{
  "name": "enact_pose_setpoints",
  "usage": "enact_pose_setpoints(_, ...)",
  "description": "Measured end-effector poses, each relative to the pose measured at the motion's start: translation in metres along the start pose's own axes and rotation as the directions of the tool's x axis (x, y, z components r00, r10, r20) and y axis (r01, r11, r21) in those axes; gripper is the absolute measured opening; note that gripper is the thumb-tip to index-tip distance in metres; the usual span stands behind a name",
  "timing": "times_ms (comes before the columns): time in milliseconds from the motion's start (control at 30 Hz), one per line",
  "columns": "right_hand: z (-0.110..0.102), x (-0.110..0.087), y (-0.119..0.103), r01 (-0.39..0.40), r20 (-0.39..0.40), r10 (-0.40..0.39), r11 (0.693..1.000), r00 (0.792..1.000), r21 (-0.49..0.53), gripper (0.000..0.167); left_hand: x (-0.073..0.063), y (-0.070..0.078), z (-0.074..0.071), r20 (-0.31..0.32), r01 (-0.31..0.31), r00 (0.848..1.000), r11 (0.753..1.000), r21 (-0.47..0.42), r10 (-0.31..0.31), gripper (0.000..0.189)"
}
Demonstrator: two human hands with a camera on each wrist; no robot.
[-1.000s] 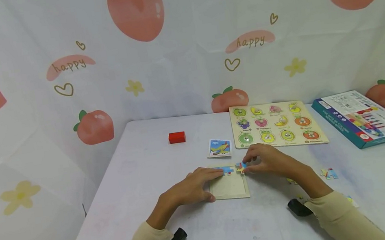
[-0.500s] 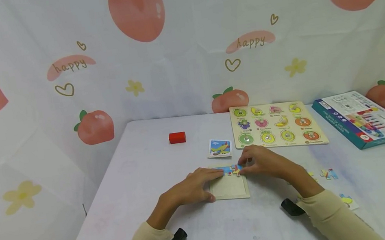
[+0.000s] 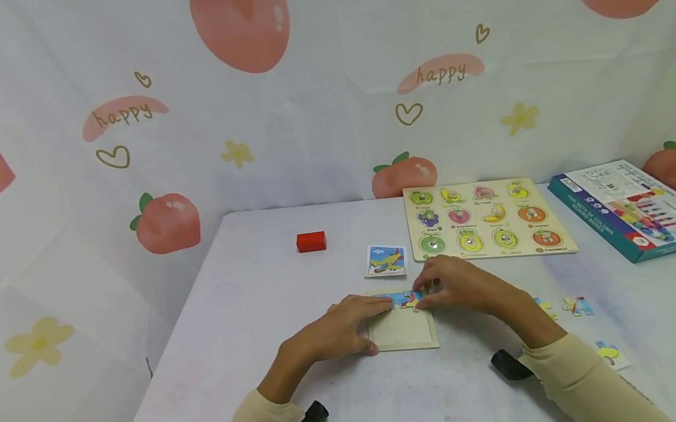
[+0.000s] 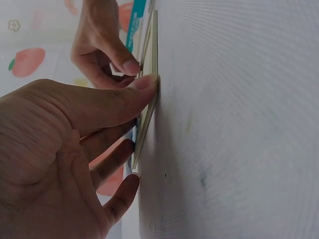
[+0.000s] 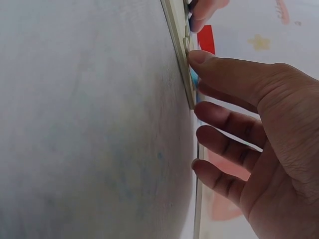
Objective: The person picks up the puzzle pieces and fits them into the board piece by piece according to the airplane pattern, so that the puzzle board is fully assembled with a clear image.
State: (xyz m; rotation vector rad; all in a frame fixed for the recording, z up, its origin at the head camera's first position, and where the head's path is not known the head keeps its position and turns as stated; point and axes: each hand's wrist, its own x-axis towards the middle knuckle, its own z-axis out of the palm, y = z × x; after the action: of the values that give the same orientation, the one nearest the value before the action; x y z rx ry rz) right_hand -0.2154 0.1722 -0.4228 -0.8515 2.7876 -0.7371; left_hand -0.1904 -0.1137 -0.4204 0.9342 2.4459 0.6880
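A square wooden puzzle tray (image 3: 402, 332) lies on the table. My left hand (image 3: 343, 327) holds its left side, the thumb on the near edge and the fingers reaching over the far part. Along the tray's far edge sits a blue puzzle piece (image 3: 398, 299), partly under the left fingertips. My right hand (image 3: 462, 286) pinches another puzzle piece (image 3: 412, 300), blue with red and yellow, at the tray's far right corner. In the right wrist view the thumb (image 5: 202, 57) touches the piece's side. Whether this piece lies flat is hard to tell.
Behind the tray lies a picture card with a yellow airplane (image 3: 386, 260). A red block (image 3: 311, 242) is farther left. A fruit puzzle board (image 3: 485, 219) and a flat box (image 3: 639, 206) lie back right. Loose puzzle pieces (image 3: 578, 306) lie by the right forearm.
My right hand has moved left with its puzzle piece, from over the tray's right edge to beside the blue piece. The left hand has stayed put.
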Motion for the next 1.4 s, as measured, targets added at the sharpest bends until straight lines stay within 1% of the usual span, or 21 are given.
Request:
enact_pose_setpoints(267, 0.0003, 0.0026, -0.0028, 0.001, 0.027, -0.001, 1.0, 1.0, -0.001, 0.023, -0.0014, -0.0002, -0.0007, -0.011, -0.017, 1.0, 1.0, -0.006, 0.017, 0.072)
enact_pose_setpoints(633, -0.0001, 0.0038, -0.0008, 0.005, 0.03, -0.005, 1.0, 1.0, 0.0, 0.023, -0.0017, 0.0004, -0.0014, -0.008, -0.019, 1.0, 1.0, 0.0, 0.019, 0.072)
enact_pose_setpoints(1033, -0.0021, 0.0052, -0.0046, 0.025, 0.06, -0.022, 0.998, 0.998, -0.054, 0.025, -0.0016, 0.0003, -0.0012, -0.01, -0.014, 1.0, 1.0, -0.008, 0.013, 0.072)
enact_pose_setpoints(1300, -0.002, 0.004, -0.0035, -0.004, 0.052, 0.003, 1.0, 0.999, 0.008, 0.024, -0.002, 0.0, -0.0009, -0.007, -0.009, 1.0, 1.0, -0.014, 0.009, 0.072)
enact_pose_setpoints(1400, -0.0021, 0.0038, -0.0033, 0.0, 0.049, -0.001, 1.0, 0.999, 0.02, 0.024, -0.002, 0.0, -0.001, -0.006, -0.012, 1.0, 1.0, -0.01, 0.012, 0.072)
